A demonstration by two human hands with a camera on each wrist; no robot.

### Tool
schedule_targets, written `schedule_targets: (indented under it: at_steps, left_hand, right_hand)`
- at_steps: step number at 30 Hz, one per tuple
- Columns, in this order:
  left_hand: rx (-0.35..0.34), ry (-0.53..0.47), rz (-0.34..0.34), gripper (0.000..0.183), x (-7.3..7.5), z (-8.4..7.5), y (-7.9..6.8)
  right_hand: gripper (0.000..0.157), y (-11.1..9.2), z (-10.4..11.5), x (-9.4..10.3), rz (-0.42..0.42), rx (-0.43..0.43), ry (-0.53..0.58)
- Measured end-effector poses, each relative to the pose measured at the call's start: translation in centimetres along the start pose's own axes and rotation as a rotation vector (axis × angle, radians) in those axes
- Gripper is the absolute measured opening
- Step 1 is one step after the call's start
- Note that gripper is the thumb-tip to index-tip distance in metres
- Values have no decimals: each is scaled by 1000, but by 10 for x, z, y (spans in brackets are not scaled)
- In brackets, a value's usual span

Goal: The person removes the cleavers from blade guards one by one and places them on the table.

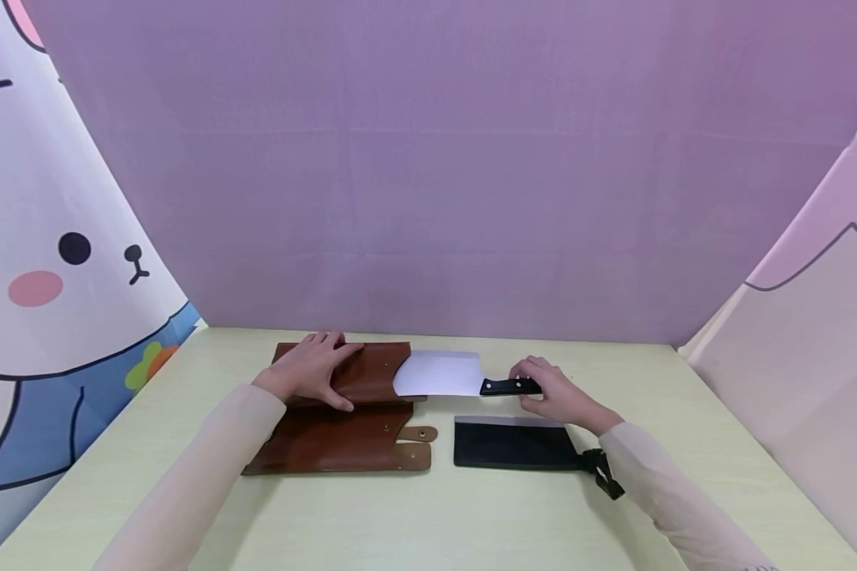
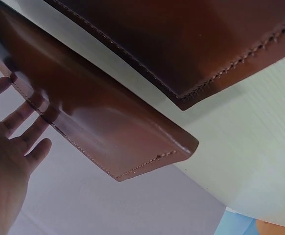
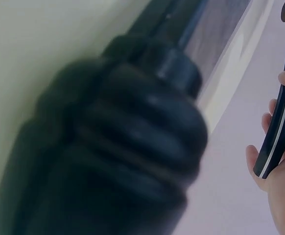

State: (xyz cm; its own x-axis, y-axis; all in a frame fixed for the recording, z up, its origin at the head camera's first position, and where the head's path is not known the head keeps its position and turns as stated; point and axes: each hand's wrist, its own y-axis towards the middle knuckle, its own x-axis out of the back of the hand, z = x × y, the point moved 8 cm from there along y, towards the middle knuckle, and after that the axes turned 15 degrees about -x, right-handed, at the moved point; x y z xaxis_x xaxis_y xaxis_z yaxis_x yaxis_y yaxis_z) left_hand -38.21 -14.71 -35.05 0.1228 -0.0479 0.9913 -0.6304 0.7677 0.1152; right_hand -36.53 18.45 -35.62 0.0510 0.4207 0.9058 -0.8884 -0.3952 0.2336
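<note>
My left hand (image 1: pixel 314 367) grips a brown leather knife sheath (image 1: pixel 371 373), thumb at the near edge and fingers at the far edge. In the left wrist view, that stitched sheath (image 2: pixel 98 107) is tilted above the table. My right hand (image 1: pixel 553 390) holds a cleaver by its black riveted handle (image 1: pixel 507 386); the right wrist view shows the handle (image 3: pixel 279 127) between thumb and fingers. The cleaver's silver blade (image 1: pixel 439 373) meets the sheath's curved mouth; how far it sits inside is hidden.
A second brown sheath (image 1: pixel 336 444) with two snap straps lies just nearer on the pale table (image 1: pixel 428 523). Right of it lies a black-bladed cleaver (image 1: pixel 514 444) with a pale edge, its black handle partly under my right sleeve. A purple cloth wall (image 1: pixel 428 174) stands behind.
</note>
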Motion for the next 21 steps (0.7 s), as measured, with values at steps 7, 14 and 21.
schedule_targets:
  at_steps: [7,14,21]
  left_hand:
    - [0,9,2,102,-2,2,-2]
    - [1,9,5,102,-2,1,-2]
    - [0,21,5,101,-1,0,-3]
  right_hand:
    - [29,-3,-2,2,10,-11,4]
    - [29,-6,-7,4,-9,13,18]
    - [29,-8,-10,6,-12,11,15]
